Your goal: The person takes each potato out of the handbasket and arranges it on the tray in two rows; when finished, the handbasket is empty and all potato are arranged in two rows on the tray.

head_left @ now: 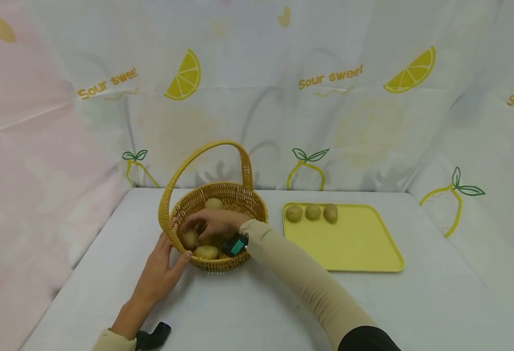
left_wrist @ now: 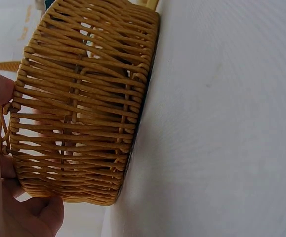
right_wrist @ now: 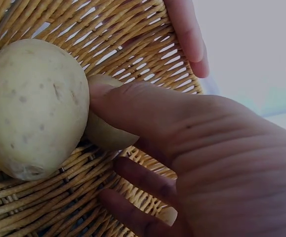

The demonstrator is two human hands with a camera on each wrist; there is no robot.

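Observation:
A wicker basket with a tall arched handle stands on the table, several potatoes inside. My left hand holds its left side, thumb on the rim, fingers along the outer wall; the left wrist view shows fingertips against the weave. Reaching into the basket, my right hand has its thumb on a potato by the left wall, the index finger mostly hidden behind it. A larger-looking potato lies close beside it in the right wrist view. Another potato sits at the basket's back.
To the basket's right lies a yellow tray. Three potatoes stand in a row along its back left edge. A white cloth covers the table, and a printed curtain hangs behind it.

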